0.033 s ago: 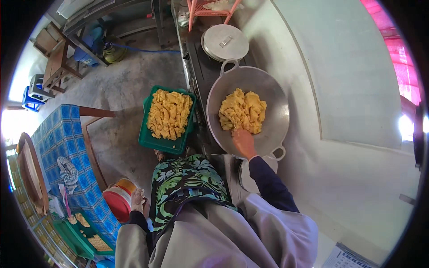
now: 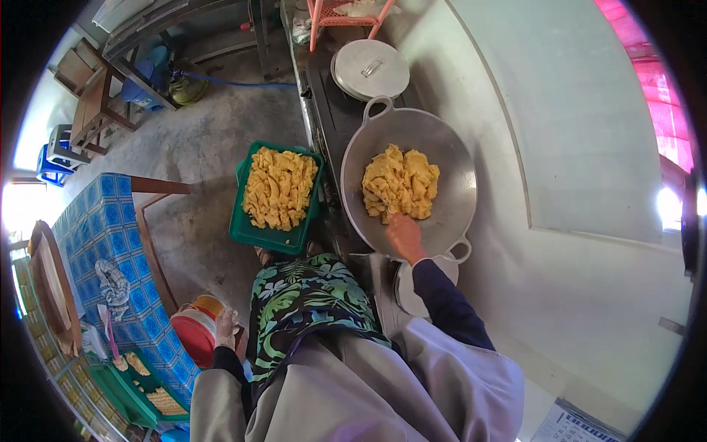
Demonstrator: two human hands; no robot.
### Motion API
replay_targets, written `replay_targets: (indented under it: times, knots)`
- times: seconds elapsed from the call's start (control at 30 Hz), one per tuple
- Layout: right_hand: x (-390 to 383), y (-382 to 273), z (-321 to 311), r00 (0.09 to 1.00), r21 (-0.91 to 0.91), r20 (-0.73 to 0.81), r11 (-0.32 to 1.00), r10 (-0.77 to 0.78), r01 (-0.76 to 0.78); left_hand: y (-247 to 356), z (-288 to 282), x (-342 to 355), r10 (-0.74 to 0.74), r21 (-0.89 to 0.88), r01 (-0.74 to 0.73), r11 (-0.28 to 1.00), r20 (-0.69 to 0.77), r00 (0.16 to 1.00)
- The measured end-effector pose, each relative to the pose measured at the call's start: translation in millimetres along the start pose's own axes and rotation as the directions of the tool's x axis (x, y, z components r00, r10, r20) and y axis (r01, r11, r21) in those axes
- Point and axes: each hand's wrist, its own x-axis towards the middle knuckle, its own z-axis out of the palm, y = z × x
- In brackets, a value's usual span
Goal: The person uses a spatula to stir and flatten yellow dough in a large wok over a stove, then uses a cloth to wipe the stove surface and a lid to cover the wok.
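Note:
A large grey metal wok [image 2: 455,166] holds a thick heap of yellow dough [image 2: 401,180]. At the heap's near edge is my right hand [image 2: 405,236], its fingers closed round what looks like a thin utensil whose end is sunk in the dough; its kind is not clear. Low on the left, my left hand [image 2: 226,328], whitish as if gloved or coated, is beside an orange container [image 2: 209,304] and a round red lid or tub [image 2: 195,339]. Its fingers are too small to read. Left of the wok, a green tray [image 2: 247,230] carries many yellow dough pieces [image 2: 280,188].
Beyond the wok is a lidded pot [image 2: 371,68], with a pink plastic rack [image 2: 352,20] farther back. A pale wall [image 2: 504,243] borders the wok's right. At left stands a table with a blue checked cloth [image 2: 158,295]; a gas cylinder [image 2: 188,87] is on the floor.
My right hand has shifted very slightly to the right at the dough's near edge. My left hand stays by the containers.

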Motion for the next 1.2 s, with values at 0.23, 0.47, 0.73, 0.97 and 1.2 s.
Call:
replay_targets:
  times: [0.23, 0.47, 0.73, 0.97, 1.2]
  knots:
    - [-23, 69, -29, 0.916, 0.101, 0.312, 0.950, 0.251, -0.294, 32, -13, 14, 0.142, 0.123, -0.150, 0.981, 0.065, 0.988]
    - [-13, 110, -91, 0.615, -0.110, 0.577, 0.798, 0.537, -0.592, 37, -16, 6, 0.102, 0.134, -0.106, 0.985, 0.032, 0.994]
    - [-33, 122, -4, 0.755, 0.182, 0.614, 0.889, 0.231, -0.421, 26, -10, -1, 0.042, 0.028, -0.041, 0.999, -0.019, 0.999]
    - [-30, 33, -47, 0.990, -0.211, 0.138, 0.976, -0.029, 0.058, -1, -24, -18, -0.071, -0.017, 0.070, 0.997, -0.016, 0.997]
    - [32, 4, -67, 0.910, -0.323, 0.333, 0.877, -0.247, 0.356, -4, -4, -25, -0.112, 0.010, 0.112, 0.994, -0.030, 0.993]
